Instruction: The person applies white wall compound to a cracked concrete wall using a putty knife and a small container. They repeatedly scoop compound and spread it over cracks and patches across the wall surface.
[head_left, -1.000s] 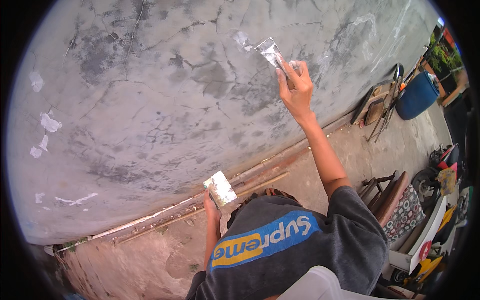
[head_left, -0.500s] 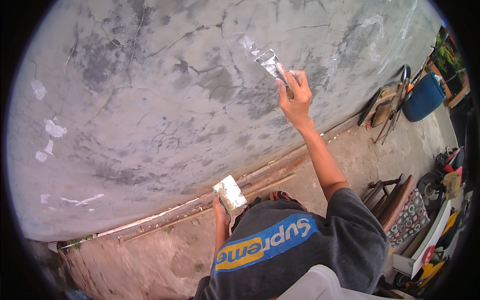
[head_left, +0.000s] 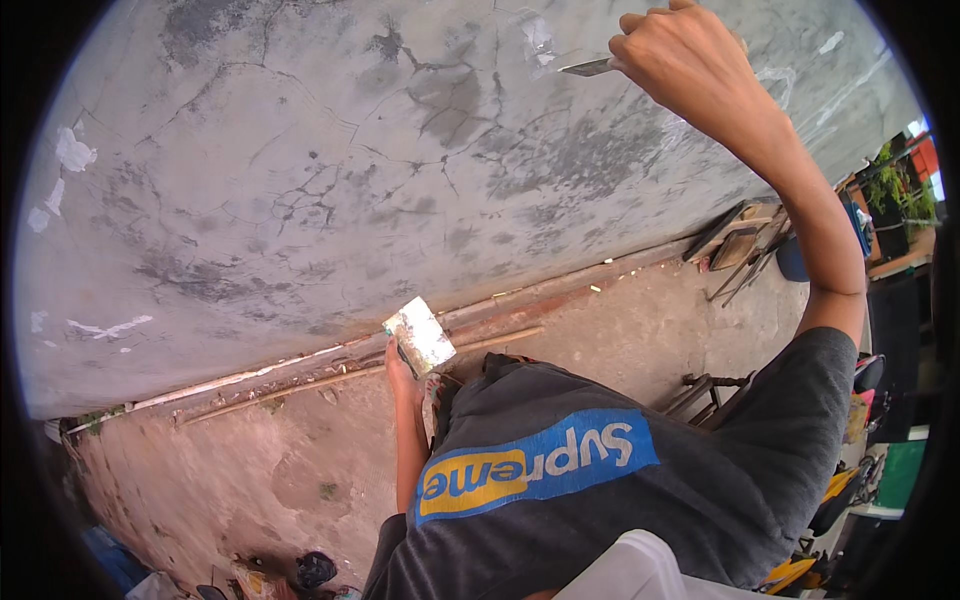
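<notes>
High up by the cracked grey wall (head_left: pixel 340 190), my right hand (head_left: pixel 680 50) is closed around a putty knife (head_left: pixel 588 68). The blade is seen nearly edge-on, its tip next to a whitish filler patch (head_left: pixel 538 40); whether it touches the wall I cannot tell. Low in front of my body, my left hand (head_left: pixel 398 365) grips a flat rectangular board (head_left: pixel 422 335), pale and smeared with white filler. Its fingers are partly hidden behind the board. More white patches (head_left: pixel 75 150) dot the wall's left side.
A wooden strip (head_left: pixel 360 375) and a thin pipe (head_left: pixel 230 378) run along the wall's foot. Leaning boards (head_left: pixel 738 235) and a blue barrel (head_left: pixel 793 260) stand at the right. A chair frame (head_left: pixel 700 395) is beside my right side. Assorted clutter (head_left: pixel 315 570) lies at lower left.
My right hand has moved up and to the right with the putty knife, turning so its back shows. The view has shifted; the left hand still holds the board low down.
</notes>
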